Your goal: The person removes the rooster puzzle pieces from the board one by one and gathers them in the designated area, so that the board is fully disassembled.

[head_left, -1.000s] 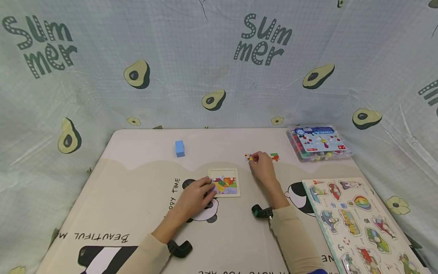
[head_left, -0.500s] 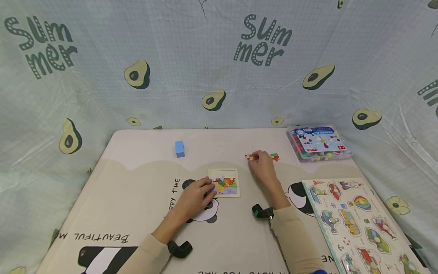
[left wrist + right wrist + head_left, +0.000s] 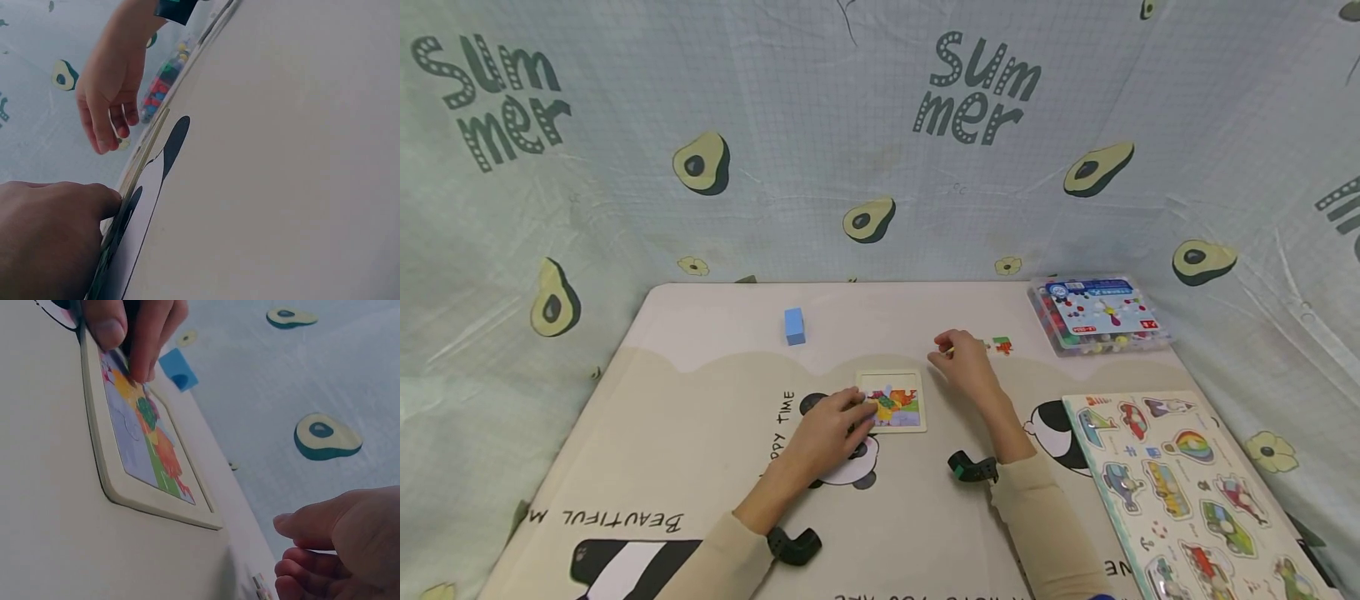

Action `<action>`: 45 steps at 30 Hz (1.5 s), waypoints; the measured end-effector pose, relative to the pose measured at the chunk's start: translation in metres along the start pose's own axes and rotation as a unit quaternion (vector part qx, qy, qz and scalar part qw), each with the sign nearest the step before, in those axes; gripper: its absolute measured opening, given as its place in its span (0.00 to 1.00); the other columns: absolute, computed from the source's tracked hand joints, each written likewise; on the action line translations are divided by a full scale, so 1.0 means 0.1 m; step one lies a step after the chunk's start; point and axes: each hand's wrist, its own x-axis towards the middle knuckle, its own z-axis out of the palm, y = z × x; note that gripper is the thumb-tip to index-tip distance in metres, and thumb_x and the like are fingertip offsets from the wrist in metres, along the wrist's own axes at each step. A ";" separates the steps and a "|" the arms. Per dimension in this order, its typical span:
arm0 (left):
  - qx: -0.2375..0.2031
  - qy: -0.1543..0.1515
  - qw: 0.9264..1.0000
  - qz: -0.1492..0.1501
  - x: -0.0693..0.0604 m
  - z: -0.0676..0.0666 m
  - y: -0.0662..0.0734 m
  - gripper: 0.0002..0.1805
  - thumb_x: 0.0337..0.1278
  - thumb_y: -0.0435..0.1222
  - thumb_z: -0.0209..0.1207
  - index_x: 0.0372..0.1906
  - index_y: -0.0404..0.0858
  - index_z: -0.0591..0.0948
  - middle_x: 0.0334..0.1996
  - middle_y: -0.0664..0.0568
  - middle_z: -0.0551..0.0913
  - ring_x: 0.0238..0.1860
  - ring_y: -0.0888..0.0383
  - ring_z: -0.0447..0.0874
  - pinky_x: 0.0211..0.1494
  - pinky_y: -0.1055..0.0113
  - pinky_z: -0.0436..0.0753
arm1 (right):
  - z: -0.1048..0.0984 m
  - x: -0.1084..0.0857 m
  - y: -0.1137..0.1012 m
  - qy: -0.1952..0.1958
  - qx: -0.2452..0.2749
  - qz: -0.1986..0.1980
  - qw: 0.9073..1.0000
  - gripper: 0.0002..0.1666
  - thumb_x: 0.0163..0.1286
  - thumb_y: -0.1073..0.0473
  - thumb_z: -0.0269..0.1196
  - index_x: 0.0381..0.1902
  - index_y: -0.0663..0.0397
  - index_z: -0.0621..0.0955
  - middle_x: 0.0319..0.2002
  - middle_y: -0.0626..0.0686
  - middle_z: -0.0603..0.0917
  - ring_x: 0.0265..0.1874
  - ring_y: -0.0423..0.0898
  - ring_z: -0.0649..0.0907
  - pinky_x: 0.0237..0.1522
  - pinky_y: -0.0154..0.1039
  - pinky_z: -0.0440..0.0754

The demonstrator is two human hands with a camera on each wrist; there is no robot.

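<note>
A small jigsaw puzzle in a pale wooden frame (image 3: pixel 891 376) lies mid-table, its lower part filled with colourful pieces. My left hand (image 3: pixel 827 433) rests on the frame's left side, fingers over the pieces. In the right wrist view, those fingers (image 3: pixel 145 344) touch the puzzle's far end. Beyond the frame to the right, my right hand (image 3: pixel 972 371) is just above the table and pinches a puzzle piece (image 3: pixel 950 352), mostly hidden by the fingertips. Another loose puzzle piece (image 3: pixel 1002 344) lies past the right hand; part of one more shows beside the knuckles.
A blue block (image 3: pixel 794 326) stands at the back left. A clear box of coloured beads (image 3: pixel 1101 312) sits at the back right. A vehicle picture board (image 3: pixel 1195 492) covers the right front. Behind the table hangs an avocado-print cloth (image 3: pixel 790 125).
My right hand has come slightly left and towards me, taking up the leftmost loose puzzle piece from the table. The left hand stays on the frame.
</note>
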 end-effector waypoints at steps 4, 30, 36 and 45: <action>-0.001 0.002 1.000 0.002 0.00 0.00 0.00 0.13 0.64 0.40 0.65 0.49 0.41 0.88 0.48 0.45 0.85 0.50 0.47 0.85 0.57 0.52 0.83 | 0.02 -0.02 -0.07 -0.026 -0.003 -0.001 1.000 0.19 0.69 0.58 0.65 0.52 0.67 0.81 0.45 0.61 0.83 0.43 0.55 0.83 0.48 0.48 0.82; 0.002 0.005 1.000 0.011 0.00 0.01 -0.04 0.14 0.64 0.43 0.64 0.49 0.42 0.88 0.48 0.46 0.85 0.50 0.49 0.85 0.56 0.53 0.82 | 0.20 -0.22 -0.19 -0.135 -0.074 -0.056 0.986 0.18 0.63 0.56 0.72 0.46 0.62 0.83 0.36 0.53 0.76 0.34 0.45 0.73 0.38 0.38 0.73; 0.008 0.012 1.000 0.017 0.00 0.02 -0.05 0.13 0.64 0.43 0.64 0.48 0.43 0.88 0.46 0.48 0.84 0.47 0.50 0.85 0.54 0.55 0.82 | 0.17 -0.23 -0.19 -0.154 -0.077 -0.058 0.983 0.14 0.61 0.56 0.74 0.39 0.59 0.84 0.38 0.53 0.75 0.35 0.45 0.73 0.40 0.39 0.74; 0.012 0.001 1.000 0.003 0.00 0.02 -0.05 0.12 0.66 0.43 0.63 0.48 0.44 0.88 0.44 0.50 0.83 0.45 0.52 0.84 0.52 0.56 0.82 | 0.15 -0.24 -0.20 -0.179 -0.082 -0.054 0.979 0.14 0.62 0.55 0.73 0.39 0.57 0.83 0.38 0.52 0.75 0.35 0.44 0.73 0.40 0.38 0.73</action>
